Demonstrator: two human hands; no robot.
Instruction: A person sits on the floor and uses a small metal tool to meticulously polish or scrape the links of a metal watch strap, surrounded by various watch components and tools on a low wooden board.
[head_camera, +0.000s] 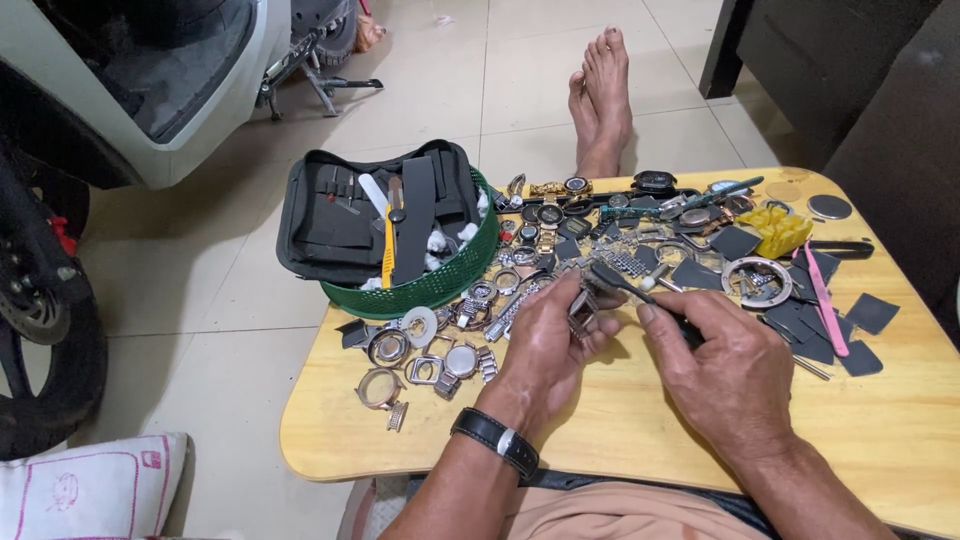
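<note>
My left hand (545, 345) pinches a small metal watch-band piece (582, 305) over the low wooden table (620, 425); a black strap sits on that wrist. My right hand (725, 365) grips a thin dark tool (625, 285) whose tip points at the piece. Around both hands lie several watch cases (440, 360), metal bracelets and loose links.
A green basket (440, 280) holding a black tool pouch (370, 215) stands at the table's far left. Dark square pads (815, 330), a pink strip (828, 300) and yellow parts (780, 228) lie right. My bare feet (600, 100) rest on the tiled floor; a scooter (120, 90) stands left.
</note>
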